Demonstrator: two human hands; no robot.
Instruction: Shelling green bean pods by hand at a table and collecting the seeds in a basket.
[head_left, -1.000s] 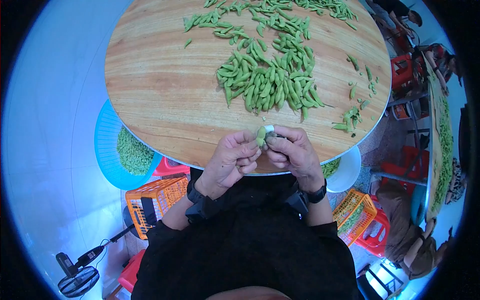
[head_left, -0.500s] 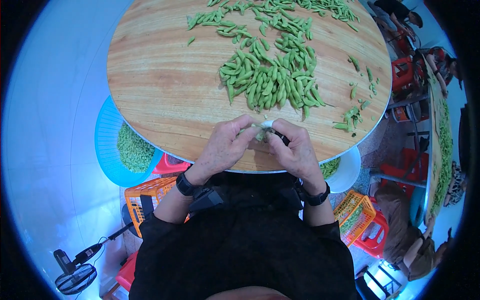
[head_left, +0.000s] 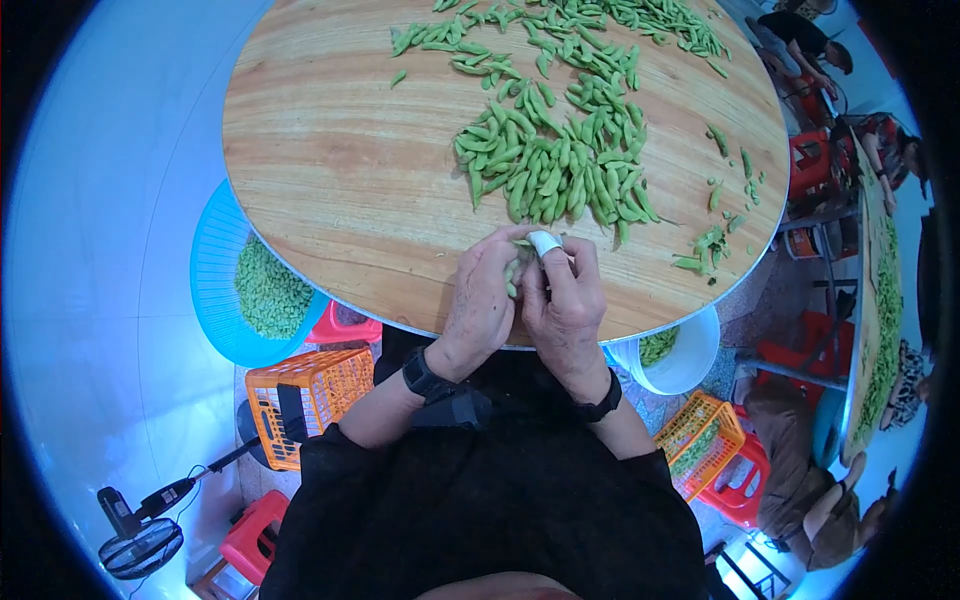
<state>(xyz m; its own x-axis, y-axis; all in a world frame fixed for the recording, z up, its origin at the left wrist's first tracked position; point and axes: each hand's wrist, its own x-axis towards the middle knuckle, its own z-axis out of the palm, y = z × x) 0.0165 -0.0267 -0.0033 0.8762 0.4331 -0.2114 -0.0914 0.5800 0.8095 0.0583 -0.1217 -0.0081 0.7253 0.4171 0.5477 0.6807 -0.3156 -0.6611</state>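
My left hand (head_left: 482, 292) and my right hand (head_left: 566, 300) are close together over the near edge of the round wooden table (head_left: 330, 170). Both have closed fingers around a green soybean pod (head_left: 521, 243), mostly hidden by the fingertips. Pale green shelled beans (head_left: 513, 280) show inside the curl of my left hand. A white wrap (head_left: 545, 242) covers a fingertip of my right hand. Just beyond my fingers lies a heap of green soybean pods (head_left: 550, 170), trailing off toward the far edge.
A blue basin (head_left: 212, 290) of shelled beans stands low at the left, a white bucket (head_left: 690, 350) with green pods at the right. Empty husks (head_left: 708, 248) lie on the table's right. Orange crates (head_left: 300, 390), red stools (head_left: 255, 535) and a fan (head_left: 140, 545) surround me. People work at another table (head_left: 862, 330).
My hands have drawn closer together and turned more upright, the left shifting right. Shelled beans now show in my left hand. The whole view has shifted slightly.
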